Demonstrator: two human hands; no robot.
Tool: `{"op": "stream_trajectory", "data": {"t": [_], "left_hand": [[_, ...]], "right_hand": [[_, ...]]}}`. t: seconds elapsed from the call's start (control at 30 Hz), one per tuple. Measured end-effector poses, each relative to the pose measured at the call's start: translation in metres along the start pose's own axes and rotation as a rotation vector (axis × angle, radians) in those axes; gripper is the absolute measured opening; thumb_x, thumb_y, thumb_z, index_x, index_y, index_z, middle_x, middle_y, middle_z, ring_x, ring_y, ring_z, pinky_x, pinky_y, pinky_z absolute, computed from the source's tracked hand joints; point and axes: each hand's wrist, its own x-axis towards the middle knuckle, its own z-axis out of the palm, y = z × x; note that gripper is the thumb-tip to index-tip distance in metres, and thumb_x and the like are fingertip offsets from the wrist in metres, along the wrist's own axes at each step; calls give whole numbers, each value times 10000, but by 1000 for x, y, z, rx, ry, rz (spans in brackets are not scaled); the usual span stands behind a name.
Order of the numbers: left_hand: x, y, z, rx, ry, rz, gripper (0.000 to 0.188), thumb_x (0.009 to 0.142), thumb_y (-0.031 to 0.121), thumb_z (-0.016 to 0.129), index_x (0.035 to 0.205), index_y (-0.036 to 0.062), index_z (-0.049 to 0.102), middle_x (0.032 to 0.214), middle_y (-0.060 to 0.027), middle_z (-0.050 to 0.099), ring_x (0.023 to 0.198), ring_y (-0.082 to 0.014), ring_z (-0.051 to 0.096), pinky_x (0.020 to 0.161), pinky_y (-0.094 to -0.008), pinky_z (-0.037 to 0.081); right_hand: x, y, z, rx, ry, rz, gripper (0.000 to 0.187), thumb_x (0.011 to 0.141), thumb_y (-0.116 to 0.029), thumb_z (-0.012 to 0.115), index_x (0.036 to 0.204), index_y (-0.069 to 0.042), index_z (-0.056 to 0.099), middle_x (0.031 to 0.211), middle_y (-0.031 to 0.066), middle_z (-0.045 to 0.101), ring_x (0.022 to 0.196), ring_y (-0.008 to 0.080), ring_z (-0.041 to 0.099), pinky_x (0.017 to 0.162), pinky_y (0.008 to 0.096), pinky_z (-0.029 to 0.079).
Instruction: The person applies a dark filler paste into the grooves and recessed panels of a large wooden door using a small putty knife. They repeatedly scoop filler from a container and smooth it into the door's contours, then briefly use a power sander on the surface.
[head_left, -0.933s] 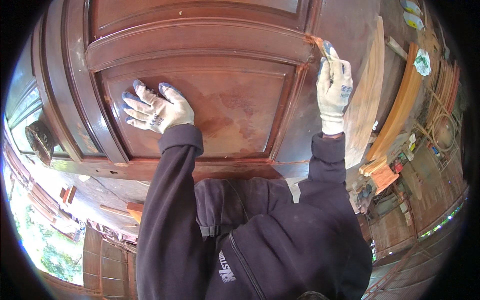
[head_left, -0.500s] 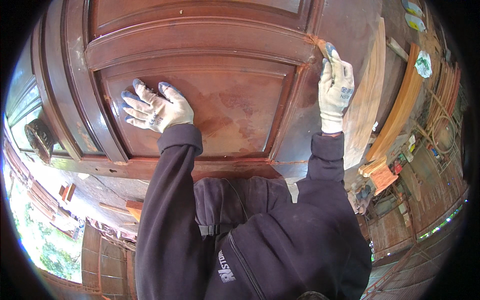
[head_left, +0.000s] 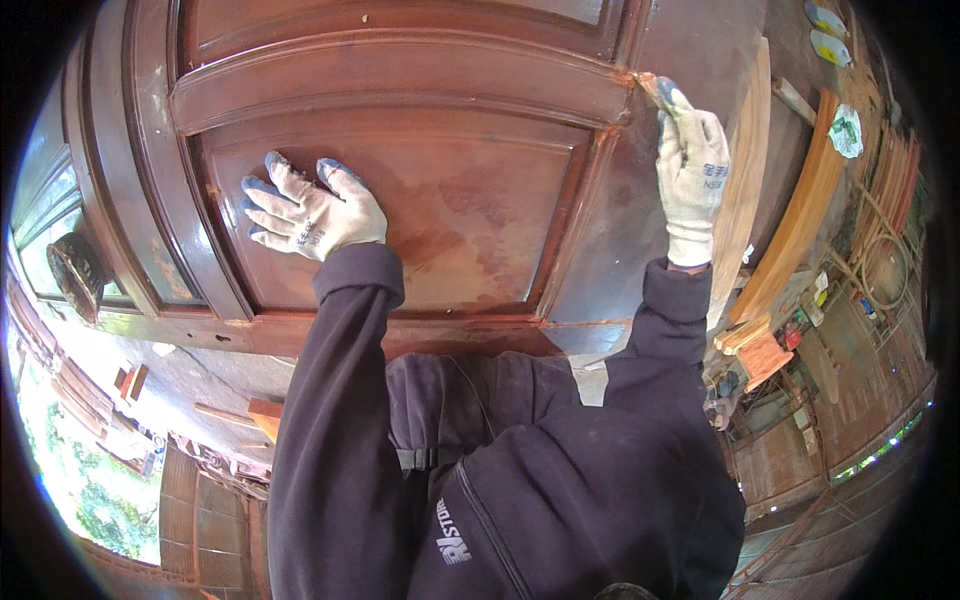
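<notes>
A reddish-brown panelled wooden door (head_left: 400, 85) lies in front of me. My left hand (head_left: 318, 208), in a white glove with blue-grey fingertips, rests flat on one recessed panel (head_left: 470, 190), fingers spread. My right hand (head_left: 688, 160), gloved alike, is closed in a pinch at the door's right stile. Between its fingertips sits a small orange-brown piece (head_left: 648, 84), possibly folded sandpaper; its kind is not clear. That piece meets the door near the joint of rail and stile, where the wood looks rubbed and lighter.
Long pale boards (head_left: 795, 215) stand to the right of the door. A crumpled white-green bag (head_left: 845, 132) and yellow-labelled bottles (head_left: 830, 47) lie beyond them. At far left is a dark round object (head_left: 77, 275). Small wood offcuts (head_left: 132, 380) lie below the door's lower left.
My right hand has shifted slightly to the right, its fingertips still at the joint, and the piece it holds shows more. My left hand stays almost where it was.
</notes>
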Motion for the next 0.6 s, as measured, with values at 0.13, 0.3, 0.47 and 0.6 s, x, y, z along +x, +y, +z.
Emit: {"op": "stream_trajectory", "data": {"t": [0.13, 0.3, 0.47, 0.6], "left_hand": [[1, -1, -1, -7, -6, 8, 634, 944, 393, 507, 1492, 118, 345, 1546, -297, 274, 1423, -513, 236, 1157, -648, 120], [1, 0, -1, -16, 4, 4, 633, 944, 385, 507, 1490, 111, 342, 1542, -303, 274, 1418, -520, 240, 1153, -653, 123], [1, 1, -1, -35, 2, 15, 627, 945, 379, 506, 1487, 108, 346, 1539, -311, 274, 1416, -524, 238, 1152, -656, 121], [0, -3, 0, -19, 15, 24, 622, 948, 382, 499, 1485, 106, 349, 1539, -314, 271, 1416, -525, 236, 1152, -656, 120]], "right_hand": [[7, 17, 3, 123, -128, -49, 362, 884, -1, 673, 1228, -113, 682, 950, 68, 666, 878, 231, 646, 795, 339, 510], [25, 27, -2, 3, -81, -109, 291, 852, -21, 699, 1126, -118, 712, 916, 44, 664, 858, 226, 613, 762, 351, 508], [42, 29, -17, 180, -161, -150, 305, 820, 16, 702, 1101, -101, 712, 902, 40, 660, 825, 228, 601, 743, 355, 504], [49, 30, -24, 113, -283, -208, 301, 798, 26, 704, 1074, -96, 713, 888, 36, 652, 818, 234, 596, 740, 357, 503]]}}
